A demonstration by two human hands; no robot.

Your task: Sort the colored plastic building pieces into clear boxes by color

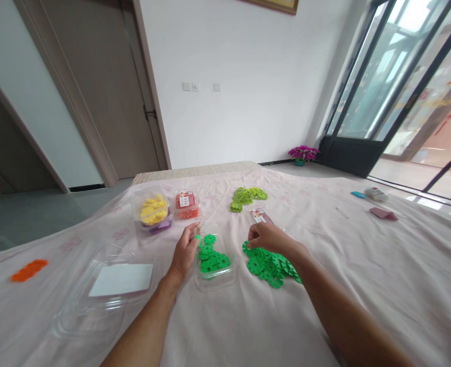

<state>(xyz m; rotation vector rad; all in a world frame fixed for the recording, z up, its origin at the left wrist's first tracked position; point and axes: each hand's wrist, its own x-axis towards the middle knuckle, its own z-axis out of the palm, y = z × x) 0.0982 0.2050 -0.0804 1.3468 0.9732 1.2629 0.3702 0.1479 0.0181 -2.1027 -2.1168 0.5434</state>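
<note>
A small clear plastic box (215, 278) holding several green snowflake discs stands on the pink cloth in front of me. My left hand (184, 251) rests against the box's left side, fingers curled on its rim. A loose pile of green discs (271, 265) lies to the right of the box. My right hand (267, 237) sits on the far edge of that pile, fingers pinched together on a green disc.
A box of yellow and purple pieces (151, 210) and a box of red pieces (186, 204) stand further back. A lime-green pile (246, 197) lies beyond. A large clear lidded container (106, 290) sits left; orange pieces (28, 270) lie far left. Small items (376, 194) lie far right.
</note>
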